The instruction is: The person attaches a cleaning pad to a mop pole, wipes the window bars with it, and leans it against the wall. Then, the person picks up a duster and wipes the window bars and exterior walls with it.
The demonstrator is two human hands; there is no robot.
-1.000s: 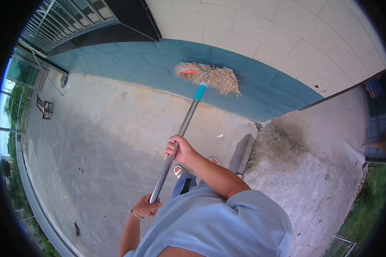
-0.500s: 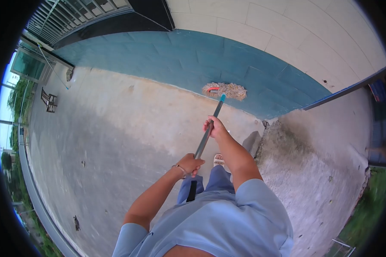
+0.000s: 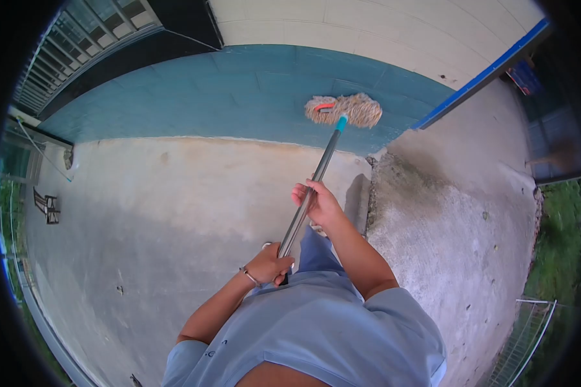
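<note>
A mop [image 3: 326, 153] with a grey metal pole slants up and away from my body. Its shaggy beige head [image 3: 361, 111], with an orange-red clip and a teal joint, is against the blue-tiled lower wall [image 3: 239, 80], above the floor line. Lower on the pole, near my waist, my left hand [image 3: 272, 263] is wrapped round it, a bracelet on the wrist. Farther up, my right hand [image 3: 319, 201] curls round the middle of the pole. The pole's black lower end is mostly hidden by my left hand.
Concrete floor [image 3: 174, 213] spreads to the left, with a wooden chair [image 3: 46, 206] and a long thin pole [image 3: 44, 151] at the far left. Right of my feet runs a rough broken ledge [image 3: 370, 193]. The wall ends at a blue-edged corner [image 3: 481, 74]. A metal rack [image 3: 526, 338] stands lower right.
The mop head has gone higher up the tiles, and the pole reaches farther up with it. My view has turned and shifted right. Both hands keep their hold.
</note>
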